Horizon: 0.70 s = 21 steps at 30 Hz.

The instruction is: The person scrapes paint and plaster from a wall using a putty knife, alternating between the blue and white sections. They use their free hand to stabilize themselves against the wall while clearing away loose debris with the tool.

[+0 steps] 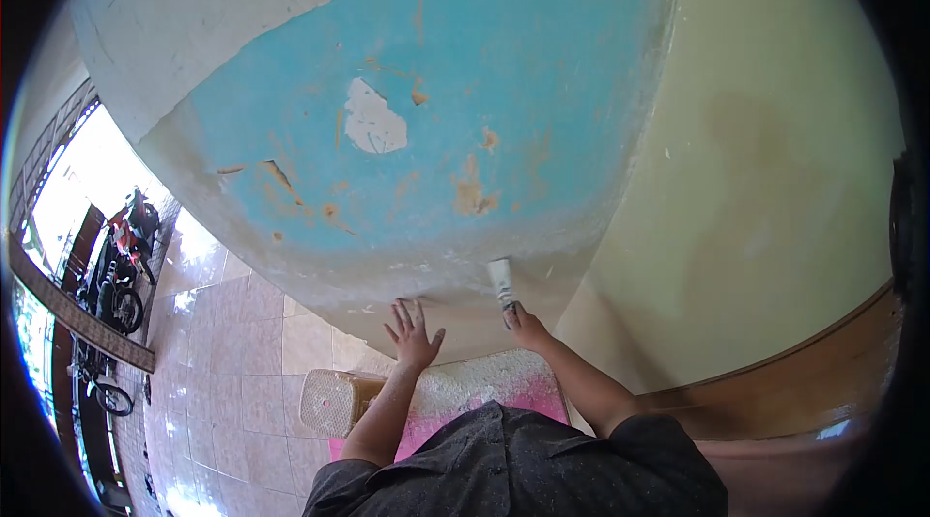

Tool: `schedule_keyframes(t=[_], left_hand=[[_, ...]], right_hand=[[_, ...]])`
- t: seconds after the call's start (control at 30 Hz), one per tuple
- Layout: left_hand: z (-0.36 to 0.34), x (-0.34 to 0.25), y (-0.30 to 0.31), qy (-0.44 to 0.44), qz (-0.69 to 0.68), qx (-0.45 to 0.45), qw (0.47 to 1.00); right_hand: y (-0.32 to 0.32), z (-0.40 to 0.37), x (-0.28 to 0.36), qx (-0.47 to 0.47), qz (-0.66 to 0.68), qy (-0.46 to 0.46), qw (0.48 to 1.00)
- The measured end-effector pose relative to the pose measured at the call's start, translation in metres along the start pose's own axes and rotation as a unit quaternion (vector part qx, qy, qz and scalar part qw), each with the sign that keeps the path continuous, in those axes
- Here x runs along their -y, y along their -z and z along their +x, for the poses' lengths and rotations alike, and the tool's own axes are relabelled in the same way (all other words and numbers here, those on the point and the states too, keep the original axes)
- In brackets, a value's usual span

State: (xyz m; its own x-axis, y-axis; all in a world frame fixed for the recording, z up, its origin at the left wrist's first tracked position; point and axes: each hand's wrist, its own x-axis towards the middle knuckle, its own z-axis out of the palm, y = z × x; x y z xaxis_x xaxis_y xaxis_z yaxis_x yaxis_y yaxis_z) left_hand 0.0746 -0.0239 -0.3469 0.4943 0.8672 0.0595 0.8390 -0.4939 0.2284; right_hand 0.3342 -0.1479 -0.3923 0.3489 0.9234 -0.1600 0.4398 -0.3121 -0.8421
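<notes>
My right hand [526, 326] is closed round the dark handle of a scraper [500, 277], whose wide pale blade points up the wall and lies against or close to it. To its left, my left hand [414, 343] has its fingers spread, apparently resting on the lower wall, and holds nothing. Above both hands the wall carries a large turquoise painted area [542, 71] with brownish scuffs. A white bare patch [375, 118] shows in it. Grey-beige wall surface borders the turquoise at top and bottom.
A pink surface [547, 401] covered in pale flakes is below my hands, beside a woven-topped beige stool [329, 403]. Yellow-green wall [775, 178] adjoins at right, with a brown wooden edge [823, 362] low down. Motorcycles [121, 265] stand left, beyond the tiled floor [232, 343].
</notes>
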Motion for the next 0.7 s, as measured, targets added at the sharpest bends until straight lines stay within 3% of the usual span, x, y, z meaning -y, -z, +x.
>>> schedule_keyframes(t=[0.03, 0.1, 0.17, 0.23, 0.3, 0.33, 0.37, 0.47, 0.6, 0.7], left_hand=[[-0.004, -0.003, -0.004, -0.008, -0.050, 0.006, 0.999], [-0.010, -0.018, 0.000, 0.008, -0.077, 0.004, 0.997], [-0.009, -0.032, 0.010, -0.020, -0.194, 0.094, 0.976], [-0.007, -0.048, 0.032, -0.035, -0.197, 0.090, 0.976], [0.000, -0.058, 0.045, -0.063, -0.380, 0.063, 0.921], [0.001, -0.067, 0.060, -0.069, -0.393, -0.004, 0.917], [0.005, -0.070, 0.072, -0.064, -0.393, -0.006, 0.917], [0.008, -0.078, 0.096, -0.032, -0.532, -0.014, 0.846], [0.007, -0.078, 0.099, -0.018, -0.571, -0.023, 0.820], [0.000, -0.081, 0.110, 0.025, -0.568, -0.001, 0.823]], right_hand=[[-0.003, -0.002, 0.004, 0.003, -0.001, 0.002, 1.000], [-0.013, -0.003, 0.017, 0.003, -0.050, 0.104, 0.993], [-0.025, 0.001, 0.043, -0.013, -0.049, 0.123, 0.991], [-0.023, 0.002, 0.092, -0.034, -0.007, 0.169, 0.985], [-0.019, 0.004, 0.136, -0.040, 0.004, 0.167, 0.985], [-0.014, 0.005, 0.152, -0.052, 0.016, 0.162, 0.985], [-0.008, 0.004, 0.164, -0.047, 0.015, 0.163, 0.985], [-0.005, 0.001, 0.178, -0.040, 0.127, 0.181, 0.974], [-0.011, -0.014, 0.172, -0.004, 0.175, 0.198, 0.964], [-0.010, -0.023, 0.178, 0.005, 0.208, 0.261, 0.943]])
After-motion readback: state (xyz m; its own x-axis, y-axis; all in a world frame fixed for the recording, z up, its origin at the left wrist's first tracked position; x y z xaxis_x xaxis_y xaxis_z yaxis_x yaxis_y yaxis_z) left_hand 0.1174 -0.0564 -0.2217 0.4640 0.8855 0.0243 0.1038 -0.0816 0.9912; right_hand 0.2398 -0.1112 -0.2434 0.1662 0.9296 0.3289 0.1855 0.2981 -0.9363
